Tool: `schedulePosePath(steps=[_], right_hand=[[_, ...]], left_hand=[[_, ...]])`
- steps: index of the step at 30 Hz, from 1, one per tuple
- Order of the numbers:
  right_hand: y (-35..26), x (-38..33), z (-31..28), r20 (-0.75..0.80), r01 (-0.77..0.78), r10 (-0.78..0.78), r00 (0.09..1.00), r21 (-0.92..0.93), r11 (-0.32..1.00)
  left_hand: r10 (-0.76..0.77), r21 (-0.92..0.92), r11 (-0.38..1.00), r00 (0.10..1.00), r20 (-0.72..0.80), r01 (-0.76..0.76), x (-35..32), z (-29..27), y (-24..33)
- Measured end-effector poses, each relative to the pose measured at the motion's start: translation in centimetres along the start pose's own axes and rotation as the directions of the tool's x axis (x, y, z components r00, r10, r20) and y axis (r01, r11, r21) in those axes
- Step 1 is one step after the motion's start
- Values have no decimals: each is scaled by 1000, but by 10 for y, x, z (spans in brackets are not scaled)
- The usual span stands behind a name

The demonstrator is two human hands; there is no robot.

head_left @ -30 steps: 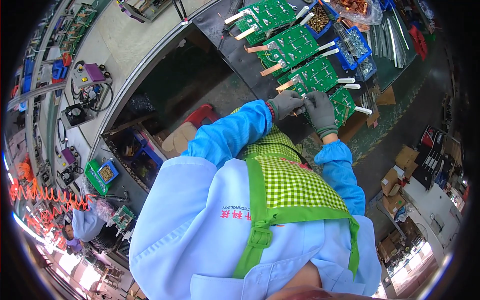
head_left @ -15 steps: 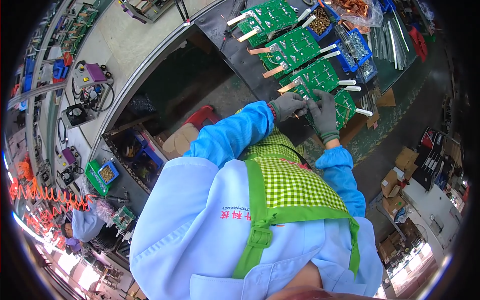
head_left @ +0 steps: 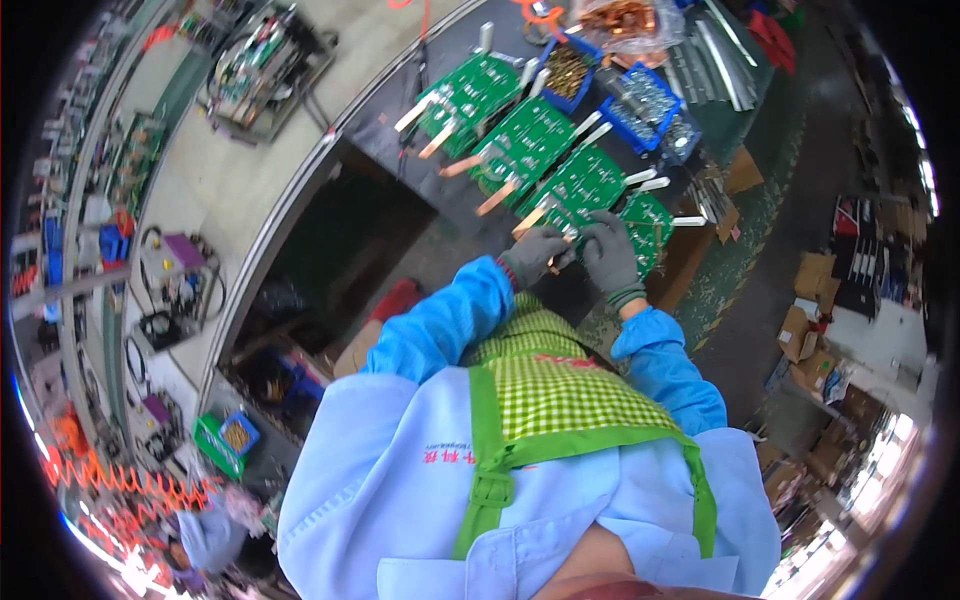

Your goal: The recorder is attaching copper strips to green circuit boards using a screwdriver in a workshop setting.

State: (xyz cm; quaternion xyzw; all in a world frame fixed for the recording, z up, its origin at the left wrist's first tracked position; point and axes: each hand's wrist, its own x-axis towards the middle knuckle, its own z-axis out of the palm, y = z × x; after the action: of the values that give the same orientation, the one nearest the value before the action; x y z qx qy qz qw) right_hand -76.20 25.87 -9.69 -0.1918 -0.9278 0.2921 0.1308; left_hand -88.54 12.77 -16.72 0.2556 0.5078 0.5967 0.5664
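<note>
Grey work gloves cover both of my hands, which meet at the near edge of a green circuit board [head_left: 585, 182] in a row of similar boards. My left hand [head_left: 538, 254] is closed, and a narrow copper strip [head_left: 553, 267] shows at its fingertips. Just right of it, my right hand [head_left: 611, 262] bends its fingers together over the board's near edge; whatever they pinch is hidden. Another copper strip [head_left: 530, 221] sticks out from this board beside my left hand. Under and right of my right hand lies the last green board [head_left: 648, 222], with a white strip [head_left: 690, 221] projecting from it.
Beyond the boards stand a blue bin of brass-coloured fasteners [head_left: 566, 76] and a blue bin of silver hardware [head_left: 641, 105]. Copper parts lie in a clear bag [head_left: 630, 18], near long metal strips [head_left: 722, 60]. A pale bench [head_left: 215, 150] runs along the left.
The whole view has shifted, so boards and bins appear farther left. Both hands stay close together at the same board; the right hand's fingers have moved slightly along its edge.
</note>
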Motion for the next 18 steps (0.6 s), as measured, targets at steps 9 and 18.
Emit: schedulePosePath(steps=[9, 18], right_hand=[[-17, 1, -18, 167, -121, 112, 980, 45, 992], [16, 93, -135, 51, 306, -325, 944, 230, 924]], left_hand=[[-410, -471, 822, 906, -101, 320, -14, 22, 31], [-444, -495, 814, 875, -193, 303, -1, 36, 57]])
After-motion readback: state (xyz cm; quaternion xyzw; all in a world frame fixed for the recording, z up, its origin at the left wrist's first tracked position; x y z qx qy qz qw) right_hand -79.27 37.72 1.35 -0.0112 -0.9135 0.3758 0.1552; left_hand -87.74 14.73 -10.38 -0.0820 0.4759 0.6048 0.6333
